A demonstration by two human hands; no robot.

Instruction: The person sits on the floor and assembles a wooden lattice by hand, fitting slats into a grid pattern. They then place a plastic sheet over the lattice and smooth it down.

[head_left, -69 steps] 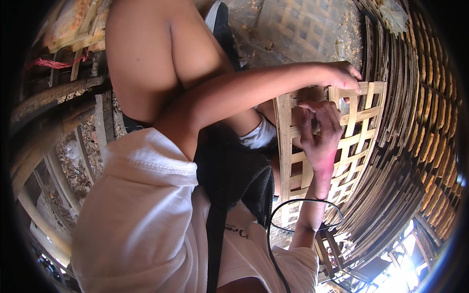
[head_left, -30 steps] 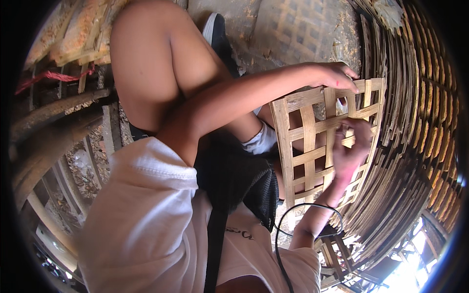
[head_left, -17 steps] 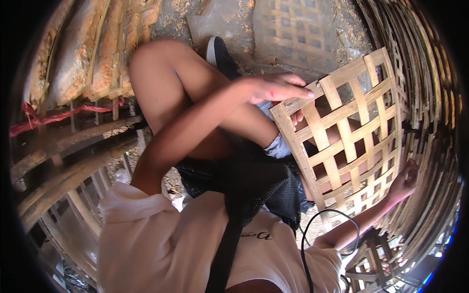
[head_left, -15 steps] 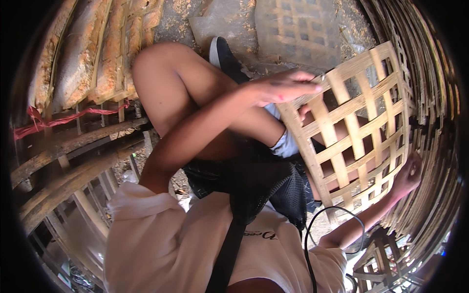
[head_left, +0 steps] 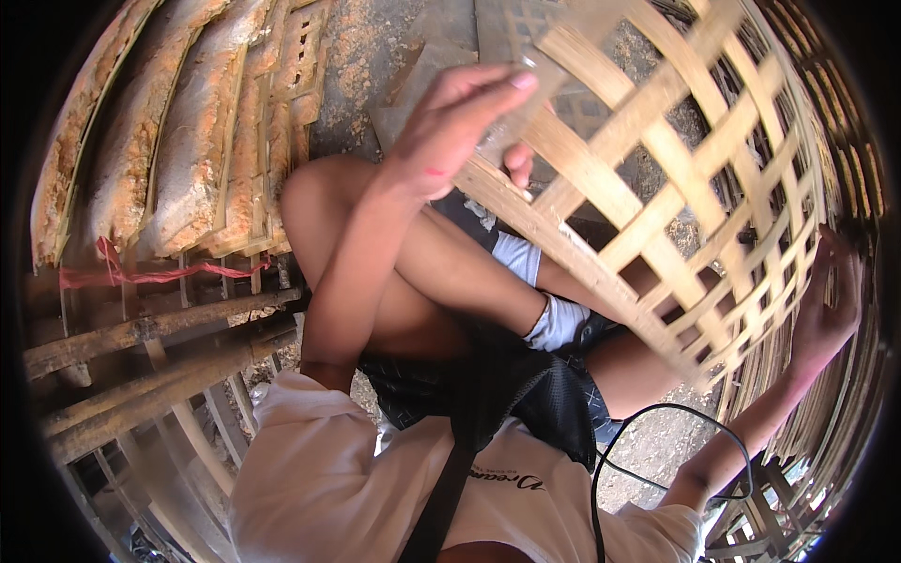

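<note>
Tan woven-bamboo lattice panel [head_left: 657, 214] seems light, springy, best held by its rim, where the left hand [head_left: 441, 131] pinches, the right hand's [head_left: 831, 296] grip unclear

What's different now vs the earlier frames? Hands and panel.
The woven bamboo panel turned counterclockwise in view and looks larger, apparently raised. The left hand slid along its top edge to the left corner, still gripping it. The right hand left the weave's face for the panel's right side; contact there is unclear. The legs stay bent; the red strip stays at left.
</note>
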